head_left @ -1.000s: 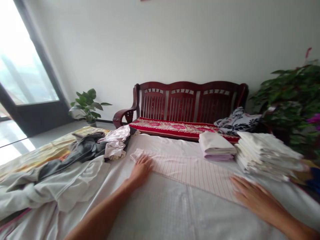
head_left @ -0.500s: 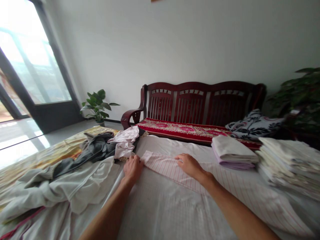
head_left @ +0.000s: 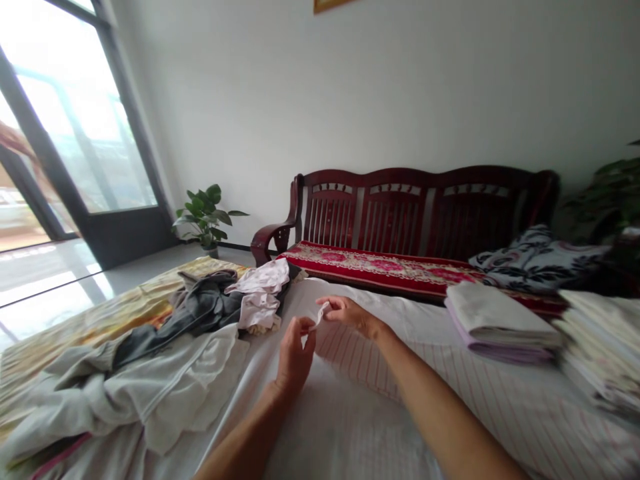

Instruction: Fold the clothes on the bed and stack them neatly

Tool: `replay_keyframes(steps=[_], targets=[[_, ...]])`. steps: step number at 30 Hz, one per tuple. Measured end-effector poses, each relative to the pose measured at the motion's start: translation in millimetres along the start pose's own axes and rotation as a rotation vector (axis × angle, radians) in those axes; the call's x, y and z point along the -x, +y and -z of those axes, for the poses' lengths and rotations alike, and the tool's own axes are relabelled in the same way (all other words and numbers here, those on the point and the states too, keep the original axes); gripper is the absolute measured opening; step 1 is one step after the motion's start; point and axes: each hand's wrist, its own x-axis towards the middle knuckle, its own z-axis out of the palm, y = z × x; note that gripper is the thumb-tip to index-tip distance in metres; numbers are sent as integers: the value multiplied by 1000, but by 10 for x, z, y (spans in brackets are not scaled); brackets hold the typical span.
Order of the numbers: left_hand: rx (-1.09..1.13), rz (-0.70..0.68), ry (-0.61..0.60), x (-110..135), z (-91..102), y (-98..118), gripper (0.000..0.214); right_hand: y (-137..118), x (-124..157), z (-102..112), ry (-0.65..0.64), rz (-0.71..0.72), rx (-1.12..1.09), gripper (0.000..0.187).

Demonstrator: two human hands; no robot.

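A long white cloth with thin pink stripes [head_left: 475,380] lies stretched across the white sheet [head_left: 330,427]. My left hand [head_left: 297,350] pinches the cloth's far left end, thumb against fingers. Close beside it, my right hand [head_left: 350,315] grips the same end, which is lifted a little off the sheet between both hands. To the left of my hands lies a crumpled pale pink garment [head_left: 263,287], apart from them. Behind and right of the striped cloth sits a folded white and lilac stack [head_left: 500,320].
Rumpled grey and white clothes [head_left: 150,373] cover the left side, over a yellow patterned cloth [head_left: 30,347]. More folded linen [head_left: 605,340] stands at right. Behind are a dark red wooden bench [head_left: 390,207], a patterned cushion [head_left: 545,260] and a potted plant [head_left: 205,217].
My hands have come together at the cloth's left end and raised it from the sheet. Before, my right hand lay flat on the stripes. The view has shifted slightly.
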Motion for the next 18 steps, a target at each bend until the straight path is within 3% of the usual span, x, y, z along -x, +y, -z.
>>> replay_keyframes(steps=[4, 8, 11, 13, 16, 18], targets=[[58, -13, 41, 18, -21, 66, 14, -148, 195, 69, -21, -9, -185, 35], [116, 142, -17, 29, -46, 98, 35, -249, 367, 78, 64, 63, -200, 26], [142, 253, -158, 33, -52, 128, 15, -252, 419, 66, 108, 87, -183, 25], [186, 317, -181, 38, -62, 150, 15, -215, 411, 49, 149, 92, -190, 31], [231, 419, -114, 48, -89, 165, 17, -140, 369, -2, 317, 126, -151, 49], [229, 441, -83, 51, -101, 155, 17, -106, 348, -46, 463, 145, -76, 51]])
